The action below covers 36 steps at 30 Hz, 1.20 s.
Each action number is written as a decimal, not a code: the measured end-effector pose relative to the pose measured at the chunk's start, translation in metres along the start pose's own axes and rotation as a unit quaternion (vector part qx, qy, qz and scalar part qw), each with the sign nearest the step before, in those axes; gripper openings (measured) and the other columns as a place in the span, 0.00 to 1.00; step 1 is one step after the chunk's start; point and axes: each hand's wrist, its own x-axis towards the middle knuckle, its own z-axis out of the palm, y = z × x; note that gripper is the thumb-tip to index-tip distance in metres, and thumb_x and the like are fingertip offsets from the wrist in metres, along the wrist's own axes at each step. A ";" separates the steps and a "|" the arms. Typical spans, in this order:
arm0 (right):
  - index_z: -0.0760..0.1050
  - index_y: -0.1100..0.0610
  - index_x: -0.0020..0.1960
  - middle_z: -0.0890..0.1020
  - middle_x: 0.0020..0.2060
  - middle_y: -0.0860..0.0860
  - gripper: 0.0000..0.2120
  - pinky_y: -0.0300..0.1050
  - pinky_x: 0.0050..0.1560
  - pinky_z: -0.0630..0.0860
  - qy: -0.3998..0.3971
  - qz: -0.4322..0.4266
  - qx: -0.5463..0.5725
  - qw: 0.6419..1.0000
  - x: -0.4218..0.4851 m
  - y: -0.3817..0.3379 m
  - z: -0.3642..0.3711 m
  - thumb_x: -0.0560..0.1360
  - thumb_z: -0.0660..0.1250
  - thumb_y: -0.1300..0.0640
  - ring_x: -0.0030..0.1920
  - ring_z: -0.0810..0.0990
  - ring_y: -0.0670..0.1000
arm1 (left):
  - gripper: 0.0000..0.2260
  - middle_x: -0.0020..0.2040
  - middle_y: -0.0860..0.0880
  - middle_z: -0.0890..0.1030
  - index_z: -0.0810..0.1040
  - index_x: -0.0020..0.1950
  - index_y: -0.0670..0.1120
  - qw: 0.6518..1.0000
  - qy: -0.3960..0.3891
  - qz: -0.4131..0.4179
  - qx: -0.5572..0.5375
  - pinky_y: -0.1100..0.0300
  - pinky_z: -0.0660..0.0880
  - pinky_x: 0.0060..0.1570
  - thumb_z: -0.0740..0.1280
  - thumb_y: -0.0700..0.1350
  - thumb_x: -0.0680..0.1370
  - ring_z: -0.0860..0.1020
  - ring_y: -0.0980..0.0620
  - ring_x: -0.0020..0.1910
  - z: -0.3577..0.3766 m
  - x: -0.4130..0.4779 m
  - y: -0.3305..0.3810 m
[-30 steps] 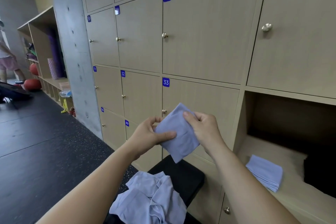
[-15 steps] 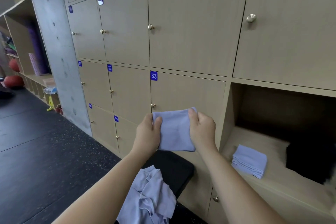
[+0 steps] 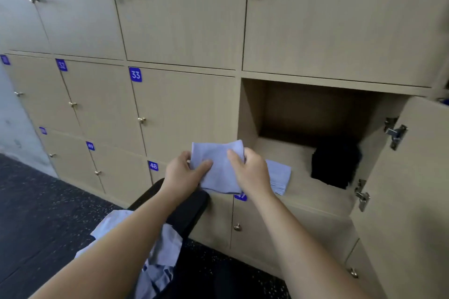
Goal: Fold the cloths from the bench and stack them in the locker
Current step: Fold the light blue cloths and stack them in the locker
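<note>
A folded light-blue cloth (image 3: 220, 167) is held between both hands in front of the lockers. My left hand (image 3: 181, 173) grips its left edge, thumb on the front. My right hand (image 3: 251, 172) pinches its right edge. Just right of my right hand, a stack of folded blue cloths (image 3: 279, 176) lies on the floor of the open locker (image 3: 303, 192), partly hidden by that hand. Unfolded blue cloths (image 3: 160, 257) lie in a heap on the black bench (image 3: 189, 211) below my left arm.
A dark bundle (image 3: 336, 164) sits at the back right of the open locker. The locker's door (image 3: 413, 189) stands open at the right with metal hinges. Closed numbered lockers fill the wall to the left and above. Dark speckled floor lies at the lower left.
Both hands have carried the folded cloth rightward toward the open locker, and the view has swung right and down. The locker door is now in view.
</note>
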 end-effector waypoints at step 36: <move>0.78 0.64 0.35 0.80 0.28 0.56 0.11 0.47 0.37 0.76 0.082 0.213 -0.001 0.974 0.166 0.252 -0.054 0.71 0.73 0.57 0.30 0.76 0.52 | 0.09 0.46 0.41 0.85 0.81 0.49 0.36 0.974 -0.199 -0.074 -0.078 0.42 0.78 0.56 0.73 0.41 0.75 0.83 0.42 0.46 0.271 0.183 -0.041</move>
